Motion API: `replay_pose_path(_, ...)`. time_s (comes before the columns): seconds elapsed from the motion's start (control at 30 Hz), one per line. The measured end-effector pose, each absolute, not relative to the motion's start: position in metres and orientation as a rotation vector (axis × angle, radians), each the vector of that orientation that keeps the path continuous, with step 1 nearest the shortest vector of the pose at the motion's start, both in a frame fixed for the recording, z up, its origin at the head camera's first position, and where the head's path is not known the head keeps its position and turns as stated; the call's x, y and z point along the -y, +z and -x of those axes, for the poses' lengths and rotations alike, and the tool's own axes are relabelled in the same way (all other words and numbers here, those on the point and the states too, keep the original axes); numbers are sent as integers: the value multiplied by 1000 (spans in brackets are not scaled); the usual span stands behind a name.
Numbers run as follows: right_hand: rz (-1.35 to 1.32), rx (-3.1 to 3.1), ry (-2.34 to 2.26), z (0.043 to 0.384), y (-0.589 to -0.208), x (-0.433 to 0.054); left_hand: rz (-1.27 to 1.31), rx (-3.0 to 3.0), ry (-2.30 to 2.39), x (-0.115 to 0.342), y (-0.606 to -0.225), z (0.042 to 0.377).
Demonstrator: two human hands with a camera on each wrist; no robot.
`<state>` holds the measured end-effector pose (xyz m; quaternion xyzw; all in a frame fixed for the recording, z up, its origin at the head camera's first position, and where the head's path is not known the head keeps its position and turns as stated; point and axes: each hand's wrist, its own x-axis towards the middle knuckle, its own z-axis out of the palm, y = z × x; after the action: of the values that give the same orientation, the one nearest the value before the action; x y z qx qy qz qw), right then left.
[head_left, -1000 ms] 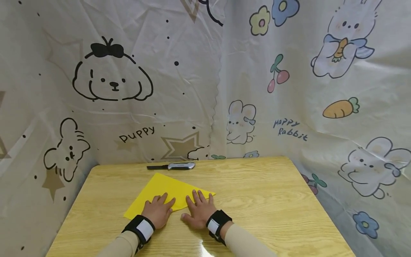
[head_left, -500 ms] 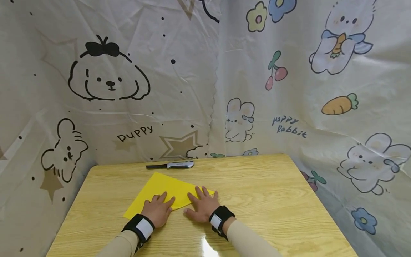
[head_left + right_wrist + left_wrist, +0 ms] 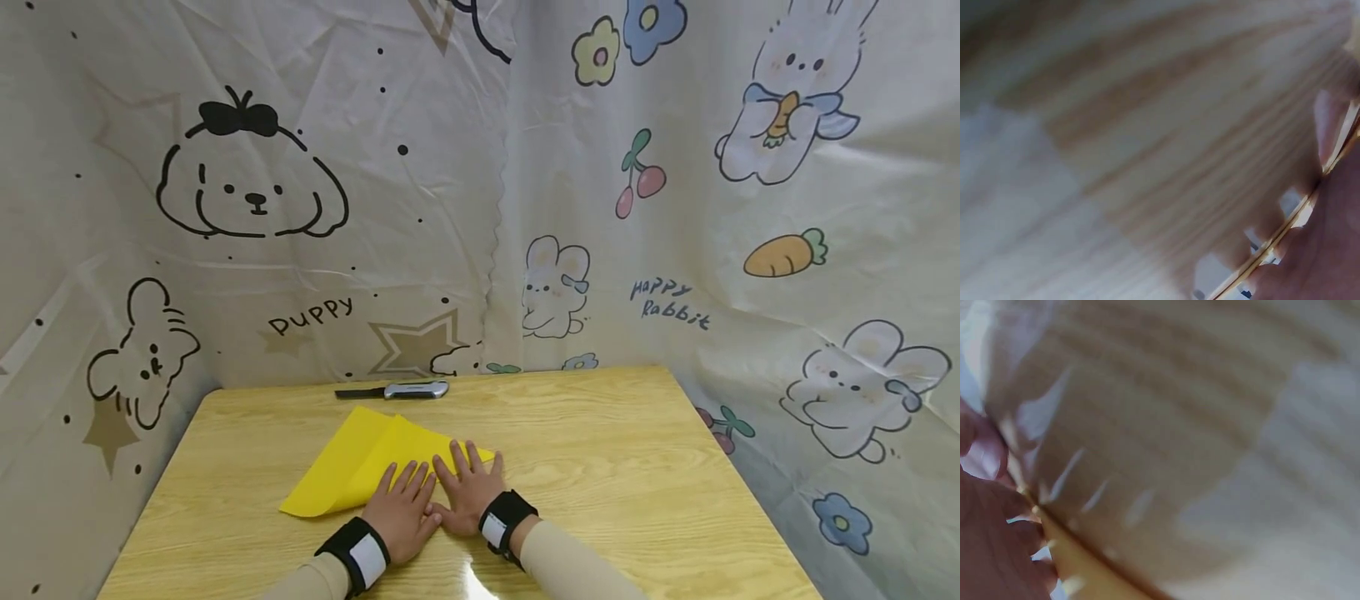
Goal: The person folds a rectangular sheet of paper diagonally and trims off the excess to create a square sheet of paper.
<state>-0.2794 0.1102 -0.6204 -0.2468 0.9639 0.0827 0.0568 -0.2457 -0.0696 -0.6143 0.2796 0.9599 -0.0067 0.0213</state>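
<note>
A folded sheet of yellow paper (image 3: 375,458) lies on the wooden table, its left part lifting slightly in a soft curve. With fingers spread and fairly straight, my left hand (image 3: 401,512) rests on the paper's near edge. Beside it, my right hand (image 3: 468,492) presses the same edge nearer the pointed right end. The two thumbs lie close together. In the left wrist view the left hand (image 3: 997,531) shows at the lower left along the paper's edge; the right wrist view catches the right hand (image 3: 1316,256) at the lower right.
A utility knife (image 3: 416,389) with a silver and black handle lies behind the paper, near the back edge of the wooden table (image 3: 600,467). Cloth printed with cartoon animals (image 3: 255,200) hangs behind the table and at its sides.
My left hand has moved right along the paper's near edge, close to my right hand. The right hand slid right, then back a little. The paper's left side now bulges upward.
</note>
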Motion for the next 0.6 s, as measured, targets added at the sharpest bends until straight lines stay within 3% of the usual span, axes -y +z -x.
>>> replay_pose_path(0.3, 753, -2938, 234, 285, -609, -112, -772, -2904, 86, 69, -623, 256)
replay_pose_path(0.6, 773, -2915, 159, 283, -624, -113, -704, -2858, 244, 86, -637, 248)
